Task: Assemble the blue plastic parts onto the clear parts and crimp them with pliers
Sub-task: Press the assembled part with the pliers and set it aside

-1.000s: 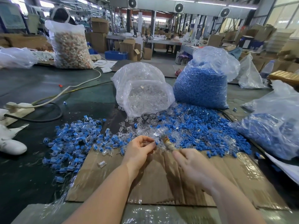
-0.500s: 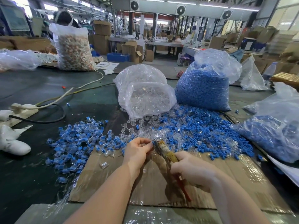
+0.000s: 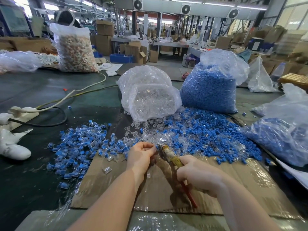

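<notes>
A flattened cardboard sheet (image 3: 233, 189) is laid on a dark green table (image 3: 41, 90) in a warehouse hall. A small blue part (image 3: 156, 146) is pinched in the left hand (image 3: 141, 155); pliers (image 3: 168, 155) are gripped by the right hand (image 3: 198, 174).

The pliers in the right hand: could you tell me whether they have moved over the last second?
Yes. The pliers have swung leftward over the cardboard sheet, and their nose now meets the blue part pinched in the left hand.

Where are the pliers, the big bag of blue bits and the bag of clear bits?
Yellow-handled metal pliers (image 3: 168, 153), head view, upper handle.
Clear plastic bag of blue parts (image 3: 208, 90), head view, front.
Clear plastic bag of clear parts (image 3: 150, 99), head view, front.
</notes>
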